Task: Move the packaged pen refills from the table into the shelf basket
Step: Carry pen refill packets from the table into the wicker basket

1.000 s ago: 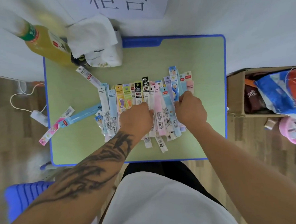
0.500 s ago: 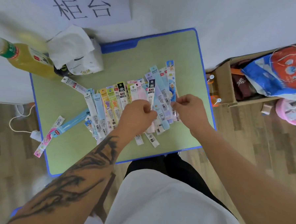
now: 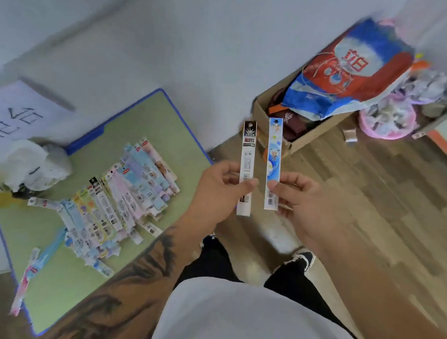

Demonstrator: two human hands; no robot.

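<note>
On the table (image 3: 152, 119) to our left, most refills (image 3: 120, 197) lie fanned in a row, still to be moved. Over the floor, our left hand (image 3: 216, 192) pinches a white pack (image 3: 246, 168) upright, and just beside it our right hand (image 3: 301, 196) pinches a blue pack (image 3: 273, 164) likewise, one apiece, probably for easy carrying. We see no shelf basket yet.

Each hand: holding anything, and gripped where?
Left hand pinches a white black-topped refill pack at its lower half; right hand pinches a blue cartoon-printed refill pack likewise.
</note>
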